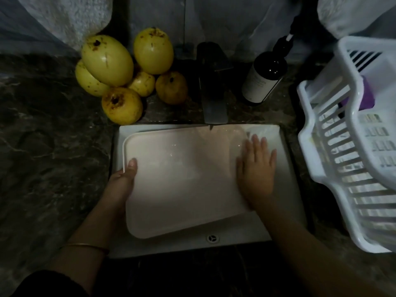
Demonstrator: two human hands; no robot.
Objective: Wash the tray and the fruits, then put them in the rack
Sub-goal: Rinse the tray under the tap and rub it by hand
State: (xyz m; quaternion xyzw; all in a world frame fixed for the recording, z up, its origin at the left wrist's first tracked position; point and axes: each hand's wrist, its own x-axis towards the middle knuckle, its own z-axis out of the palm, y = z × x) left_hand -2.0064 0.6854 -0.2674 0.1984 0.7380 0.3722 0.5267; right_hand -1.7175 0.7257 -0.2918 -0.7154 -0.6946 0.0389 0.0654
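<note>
My left hand [122,181] grips the tray [182,185] by its left edge, thumb on top. My right hand [256,168] lies flat on its right side, fingers straight, spread, pointing far.

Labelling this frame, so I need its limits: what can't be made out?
Head view only.
- Left hand: fingers hidden under tray.
- Sink floor: covered by tray.
- Bottle label: too dim, small.
- Rack: cut by right edge.

Tray [184,181] in sink [285,189]; faucet [214,99] behind; fruits [126,73] far left; bottle [263,80] far right; rack [351,146] right.
</note>
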